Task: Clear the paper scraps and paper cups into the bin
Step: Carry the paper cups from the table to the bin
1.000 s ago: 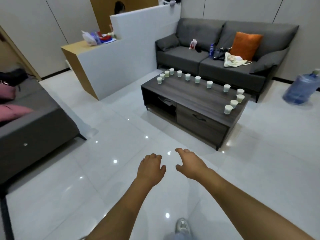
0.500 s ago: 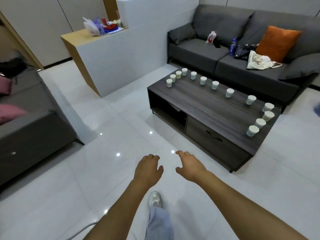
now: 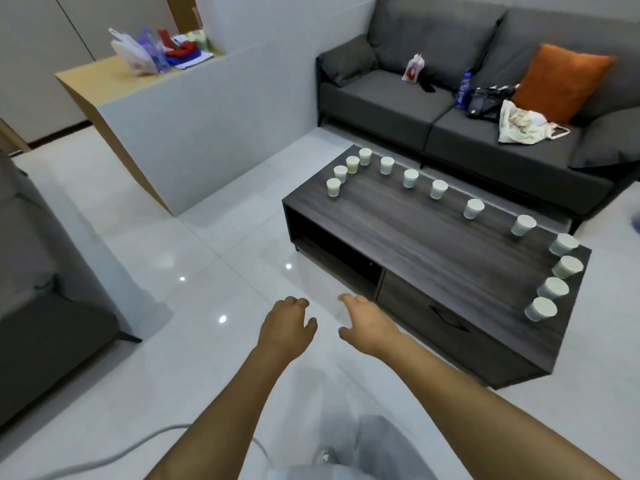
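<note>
Cups (image 3: 410, 177) line the far and right edges of the dark surface (image 3: 415, 237). We hold our left hand (image 3: 285, 329) and right hand (image 3: 369, 325) out over the floor, fingers relaxed, empty.

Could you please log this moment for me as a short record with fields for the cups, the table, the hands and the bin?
cups: thirteen paper cups upright along the table's left, far and right edges
table: dark wooden coffee table, in front of a grey sofa
left hand: held out over the floor, holding nothing
right hand: held out, holding nothing
bin: not in view
paper scraps: none visible
</note>
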Demonstrator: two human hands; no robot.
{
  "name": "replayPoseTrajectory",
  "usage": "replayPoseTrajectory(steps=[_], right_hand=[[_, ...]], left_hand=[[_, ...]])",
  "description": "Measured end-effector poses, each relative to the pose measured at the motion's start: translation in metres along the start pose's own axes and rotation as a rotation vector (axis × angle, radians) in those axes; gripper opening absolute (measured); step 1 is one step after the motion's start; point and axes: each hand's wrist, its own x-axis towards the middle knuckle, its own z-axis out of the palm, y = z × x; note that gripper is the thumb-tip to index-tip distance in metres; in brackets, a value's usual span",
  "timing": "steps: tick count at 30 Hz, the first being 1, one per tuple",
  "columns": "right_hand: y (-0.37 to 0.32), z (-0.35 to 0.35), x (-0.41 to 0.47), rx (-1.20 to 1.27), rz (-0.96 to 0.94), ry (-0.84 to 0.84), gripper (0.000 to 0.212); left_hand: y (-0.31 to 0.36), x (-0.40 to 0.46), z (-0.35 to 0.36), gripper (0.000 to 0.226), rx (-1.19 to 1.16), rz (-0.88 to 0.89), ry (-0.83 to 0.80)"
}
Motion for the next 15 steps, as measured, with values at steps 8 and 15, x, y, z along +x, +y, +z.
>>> replayPoseTrajectory(steps=[8,15], right_hand=[[0.027,-0.069,0.152,-0.012,0.032,-0.040,0.066],[0.058,-0.144,0.291,0.009,0.054,-0.059,0.060]], left_hand=[[0.010,0.163,-0.025,0.046,-0.046,-0.002,0.001],[0.030,0.311,-0.049,0.043,-0.053,-0.034,-0.017]])
